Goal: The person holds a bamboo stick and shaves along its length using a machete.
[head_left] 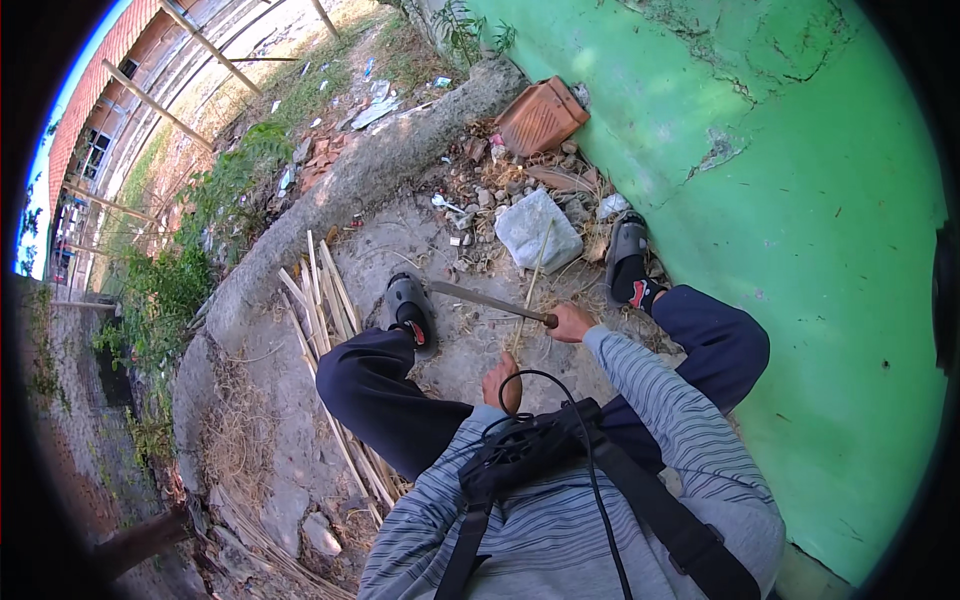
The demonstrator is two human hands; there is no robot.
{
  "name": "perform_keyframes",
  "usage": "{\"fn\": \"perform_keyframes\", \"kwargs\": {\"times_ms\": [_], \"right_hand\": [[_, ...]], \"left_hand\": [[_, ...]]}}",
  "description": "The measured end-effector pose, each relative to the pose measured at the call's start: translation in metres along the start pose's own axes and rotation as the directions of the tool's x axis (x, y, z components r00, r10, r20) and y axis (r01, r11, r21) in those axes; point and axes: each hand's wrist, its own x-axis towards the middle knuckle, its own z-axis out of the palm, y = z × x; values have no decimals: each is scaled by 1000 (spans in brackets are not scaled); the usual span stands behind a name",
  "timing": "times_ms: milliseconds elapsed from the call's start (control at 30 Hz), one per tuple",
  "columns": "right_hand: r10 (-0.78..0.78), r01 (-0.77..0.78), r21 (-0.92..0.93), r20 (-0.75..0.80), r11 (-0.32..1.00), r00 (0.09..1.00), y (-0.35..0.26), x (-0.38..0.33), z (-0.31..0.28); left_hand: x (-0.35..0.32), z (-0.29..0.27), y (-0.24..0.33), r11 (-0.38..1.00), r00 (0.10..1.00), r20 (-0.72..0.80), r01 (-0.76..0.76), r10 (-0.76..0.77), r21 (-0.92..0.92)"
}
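My right hand [573, 323] is closed round the handle of a long knife [480, 298], whose blade points left above the ground between my feet. My left hand [500, 382] is closed on the near end of a thin pale strip [533, 278], which looks like split bamboo. The strip runs forward under or beside the blade, and its far end lies over a whitish stone block [520, 228]. Whether the blade touches the strip I cannot tell. Left of my left leg lies a bundle of longer bamboo strips [325, 295], partly hidden by that leg.
A green wall [800, 270] rises close on my right. Rubble surrounds the block, with an orange clay tile [543, 118] against the wall. A low curved concrete kerb [345, 185] borders the left, with plants [165, 290] beyond. My shoes [407, 305] flank the work spot.
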Motion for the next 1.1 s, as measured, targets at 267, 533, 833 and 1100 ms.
{"fn": "perform_keyframes", "kwargs": {"times_ms": [267,533,833,1100], "right_hand": [[110,-109,17,-42,994,993,10,26,7],[99,-98,-14,27,995,995,-2,16,15],[321,-301,144,-147,943,936,23,56,0],[11,-7,76,-48,997,999,-1,-6,22]], "left_hand": [[1,1,8,1000,999,21,27,-27,5],[0,6,-4,999,999,26,22,-21,-28],[6,-6,5,995,996,85,-1,10,-99],[7,-3,-8,972,996,77,62,-46,-225]]}}
